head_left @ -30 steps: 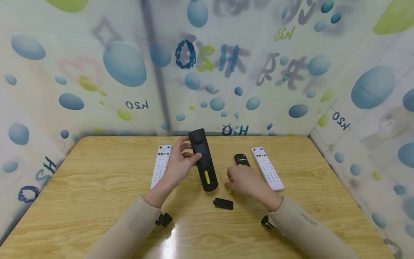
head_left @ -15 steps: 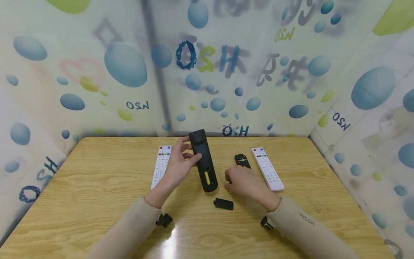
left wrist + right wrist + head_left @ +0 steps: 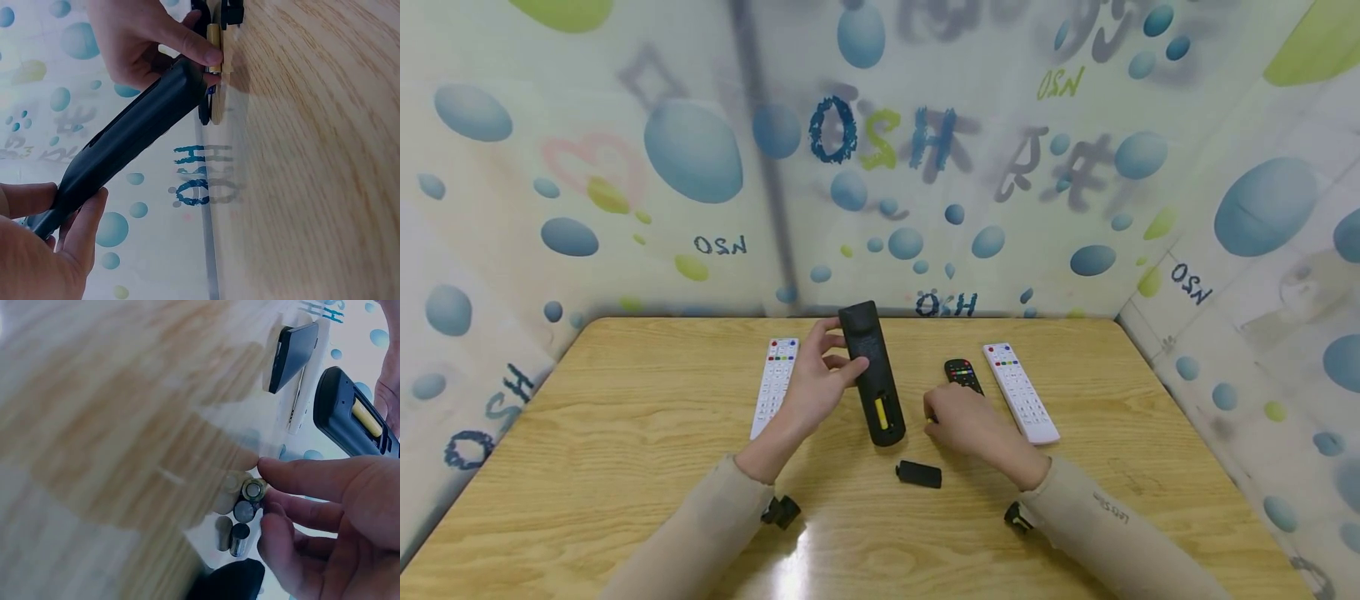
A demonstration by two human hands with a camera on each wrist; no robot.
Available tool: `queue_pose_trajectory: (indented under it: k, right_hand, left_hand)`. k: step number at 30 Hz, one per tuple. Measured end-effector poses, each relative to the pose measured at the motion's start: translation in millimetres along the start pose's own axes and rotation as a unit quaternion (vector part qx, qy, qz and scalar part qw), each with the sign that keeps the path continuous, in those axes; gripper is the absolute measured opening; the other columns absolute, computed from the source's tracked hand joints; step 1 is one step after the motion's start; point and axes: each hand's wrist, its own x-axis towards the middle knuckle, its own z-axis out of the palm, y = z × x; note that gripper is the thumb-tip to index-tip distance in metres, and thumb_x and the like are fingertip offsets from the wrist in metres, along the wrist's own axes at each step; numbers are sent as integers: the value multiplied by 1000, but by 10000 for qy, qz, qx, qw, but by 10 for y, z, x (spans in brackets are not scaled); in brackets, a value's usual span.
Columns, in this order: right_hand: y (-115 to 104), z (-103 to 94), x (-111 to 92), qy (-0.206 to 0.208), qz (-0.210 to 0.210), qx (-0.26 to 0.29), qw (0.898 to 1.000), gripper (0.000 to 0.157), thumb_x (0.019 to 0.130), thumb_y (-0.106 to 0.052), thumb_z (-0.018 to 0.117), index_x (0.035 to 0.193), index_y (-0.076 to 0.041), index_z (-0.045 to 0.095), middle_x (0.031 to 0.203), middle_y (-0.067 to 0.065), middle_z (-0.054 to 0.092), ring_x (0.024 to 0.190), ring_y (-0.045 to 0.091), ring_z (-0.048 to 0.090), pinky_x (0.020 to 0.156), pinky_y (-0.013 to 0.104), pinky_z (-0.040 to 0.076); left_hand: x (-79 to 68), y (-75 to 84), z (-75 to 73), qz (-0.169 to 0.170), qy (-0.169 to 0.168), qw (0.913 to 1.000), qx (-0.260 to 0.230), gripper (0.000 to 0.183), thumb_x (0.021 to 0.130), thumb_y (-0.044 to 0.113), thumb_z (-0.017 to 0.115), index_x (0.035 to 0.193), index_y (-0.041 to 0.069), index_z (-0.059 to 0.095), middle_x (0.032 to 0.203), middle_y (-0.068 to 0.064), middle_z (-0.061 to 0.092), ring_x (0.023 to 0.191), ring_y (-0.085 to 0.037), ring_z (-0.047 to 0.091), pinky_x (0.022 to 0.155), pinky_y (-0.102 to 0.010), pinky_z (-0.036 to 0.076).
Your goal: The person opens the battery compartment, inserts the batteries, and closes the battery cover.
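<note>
My left hand (image 3: 823,375) grips a black remote control (image 3: 871,367) by its far part, back side up and tilted above the table. Its battery compartment is uncovered, with one yellow battery (image 3: 881,412) inside. Beside it, my right hand (image 3: 966,423) is low over the table, thumb and fingers pinching another yellow battery (image 3: 214,47). Two more batteries stand out in the right wrist view: a grey-ended battery (image 3: 244,511) against the pinched one, and a dark-ended battery (image 3: 239,539) farther along. The black battery cover (image 3: 919,474) lies on the table near the remote's lower end.
A white remote (image 3: 772,383) lies left, partly behind my left wrist. On the right are a second white remote (image 3: 1021,393) and a small black remote (image 3: 962,375), partly hidden by my right hand. A patterned wall (image 3: 880,208) rises behind the wooden table (image 3: 625,467).
The yellow battery at my right fingertips has shifted away from me and is now mostly hidden beneath the fingers in the head view. My left hand and its remote stay nearly still.
</note>
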Motion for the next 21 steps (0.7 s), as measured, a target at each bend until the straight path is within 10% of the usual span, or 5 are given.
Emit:
queue_pose_trajectory:
  k: [21]
  right_hand:
    - [42, 9, -14, 226, -149, 160, 9995, 15, 91, -6, 71, 80, -13, 62, 72, -3, 57, 63, 15, 53, 56, 32, 45]
  left_hand:
    - [4, -11, 2, 5, -52, 10000, -59, 60, 94, -5, 71, 147, 12, 46, 119, -19, 60, 94, -30, 65, 80, -41, 61]
